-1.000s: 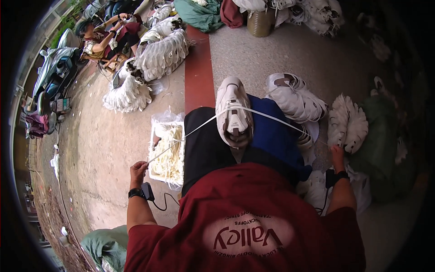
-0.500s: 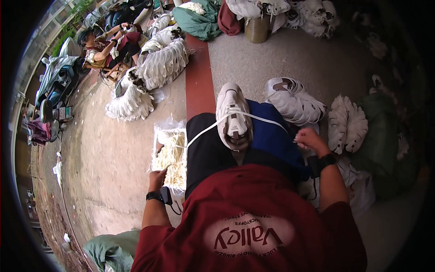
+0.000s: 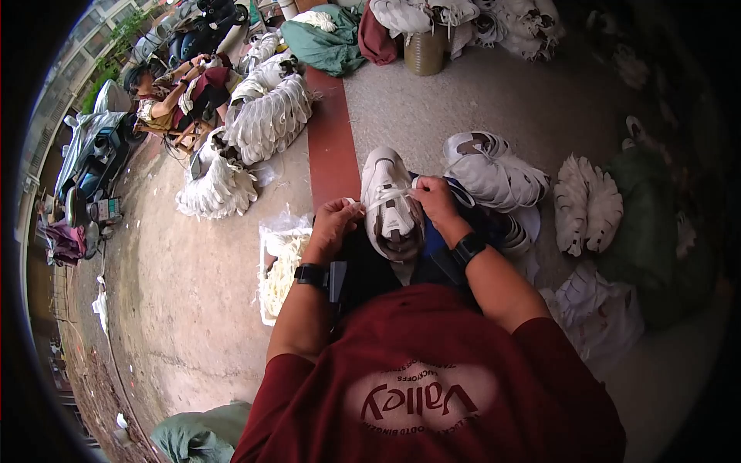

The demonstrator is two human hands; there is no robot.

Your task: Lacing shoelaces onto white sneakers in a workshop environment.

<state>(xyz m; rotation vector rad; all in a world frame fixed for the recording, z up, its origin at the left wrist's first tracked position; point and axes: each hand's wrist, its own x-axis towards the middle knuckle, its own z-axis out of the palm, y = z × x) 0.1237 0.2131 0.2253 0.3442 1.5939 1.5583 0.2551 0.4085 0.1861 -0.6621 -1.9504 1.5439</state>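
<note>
A white sneaker [image 3: 388, 199] rests toe-away on my lap, over dark trousers and a blue cloth. My left hand [image 3: 333, 224] pinches one end of its white lace [image 3: 386, 192] at the shoe's left side. On the other side my right hand [image 3: 435, 199] grips the second end, close against the eyelets. Both wrists wear black watches. My red shirt fills the lower part of the view.
A plastic bag of white laces [image 3: 279, 262] lies on the ground at my left. Stacks of white shoe uppers [image 3: 498, 170] and soles [image 3: 589, 202] sit to my right. More bundles [image 3: 266, 116] lie ahead left, beside a seated person [image 3: 166, 96]. Green sacks [image 3: 324, 42] stand behind.
Both hands were spread wide, pulling the lace ends out to the sides. They have come in to the shoe and now hold the lace right at it.
</note>
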